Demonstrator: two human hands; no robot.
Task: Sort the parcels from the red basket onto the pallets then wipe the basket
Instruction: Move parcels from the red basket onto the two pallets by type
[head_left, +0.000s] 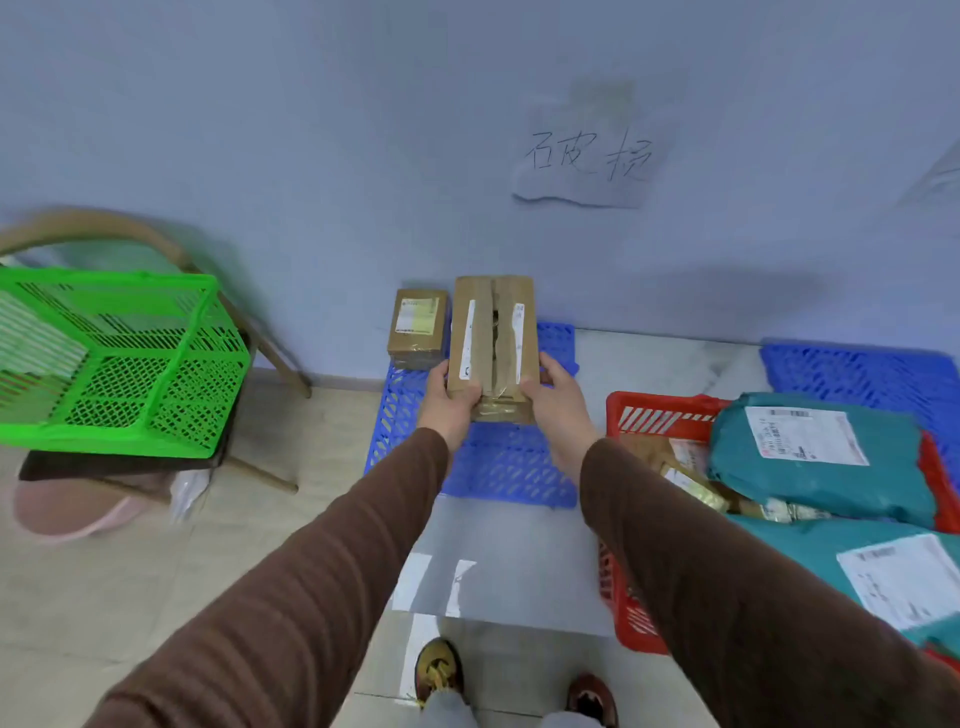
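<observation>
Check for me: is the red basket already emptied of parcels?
No, the red basket still holds teal mailer bags and small boxes, while both hands carry a cardboard box.

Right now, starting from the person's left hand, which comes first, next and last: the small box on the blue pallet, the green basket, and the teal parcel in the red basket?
From the left hand:
1. Small box, just beyond it on the blue pallet.
2. Green basket, off to the left on a chair.
3. Teal parcel, far right in the red basket.
</observation>
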